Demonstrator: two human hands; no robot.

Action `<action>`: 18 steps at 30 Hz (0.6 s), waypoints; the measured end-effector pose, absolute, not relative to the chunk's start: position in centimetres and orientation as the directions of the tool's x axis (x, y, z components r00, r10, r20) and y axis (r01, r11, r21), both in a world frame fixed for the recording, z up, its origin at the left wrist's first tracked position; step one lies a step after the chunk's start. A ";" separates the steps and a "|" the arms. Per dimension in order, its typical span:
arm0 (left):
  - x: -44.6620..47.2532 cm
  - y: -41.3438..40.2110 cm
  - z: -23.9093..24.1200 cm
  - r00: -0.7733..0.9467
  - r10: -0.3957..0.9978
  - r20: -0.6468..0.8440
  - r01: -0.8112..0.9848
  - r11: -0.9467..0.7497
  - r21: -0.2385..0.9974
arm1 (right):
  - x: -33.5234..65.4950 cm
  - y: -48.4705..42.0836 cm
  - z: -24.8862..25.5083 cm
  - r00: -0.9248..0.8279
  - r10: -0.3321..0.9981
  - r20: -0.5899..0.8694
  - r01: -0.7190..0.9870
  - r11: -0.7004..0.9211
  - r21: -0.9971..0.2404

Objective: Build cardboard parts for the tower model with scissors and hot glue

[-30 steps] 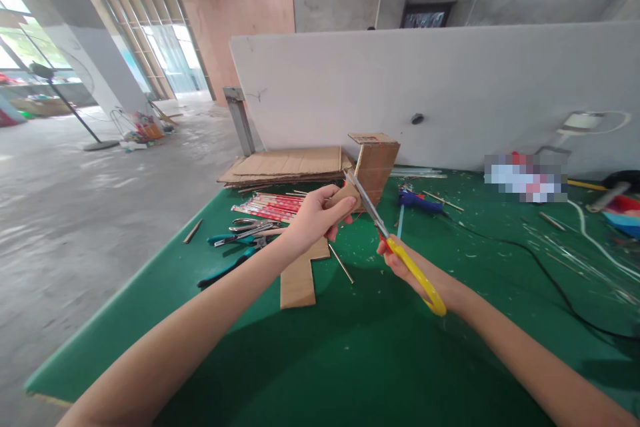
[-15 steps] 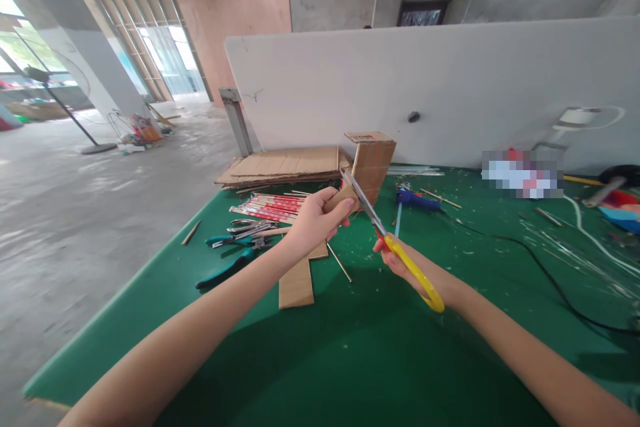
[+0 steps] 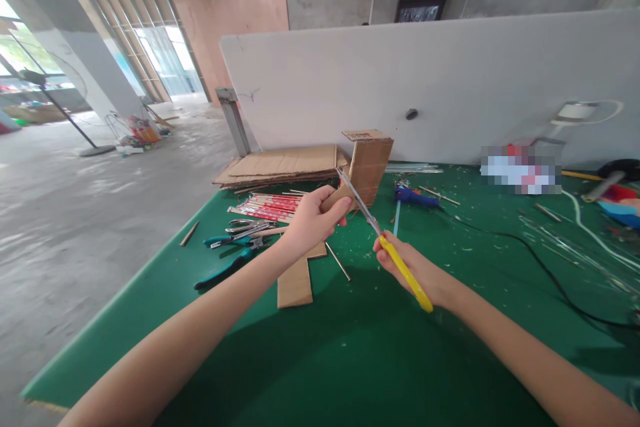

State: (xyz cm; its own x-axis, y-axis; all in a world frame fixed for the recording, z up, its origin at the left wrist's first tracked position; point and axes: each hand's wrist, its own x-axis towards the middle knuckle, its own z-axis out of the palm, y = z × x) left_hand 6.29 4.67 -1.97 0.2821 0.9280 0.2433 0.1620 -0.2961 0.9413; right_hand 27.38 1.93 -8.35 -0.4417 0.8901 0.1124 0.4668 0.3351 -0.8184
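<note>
Pinched in my left hand is a small piece of cardboard. My right hand is closed on yellow-handled scissors, whose blades point up and to the left and lie against the cardboard piece. Just behind the blades stands a folded cardboard form with a flat top. Below my left hand lie a cardboard strip and a thin stick. Pliers with teal handles rest left of my left wrist, near several red-and-white wrapped sticks.
A stack of flat cardboard lies at the back of the green table, before a white board. To the right are a blue glue gun, its black cable and clear glue sticks.
The scissor handles have come closer together, so the blades have closed somewhat on the cardboard. My left hand keeps its hold; the view has shifted slightly.
</note>
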 end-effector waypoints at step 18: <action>5.1 5.4 -1.4 0.360 0.916 0.176 0.079 -0.218 0.973 | 28.2 1.4 -7.6 -0.522 0.849 0.089 0.458 0.366 -0.810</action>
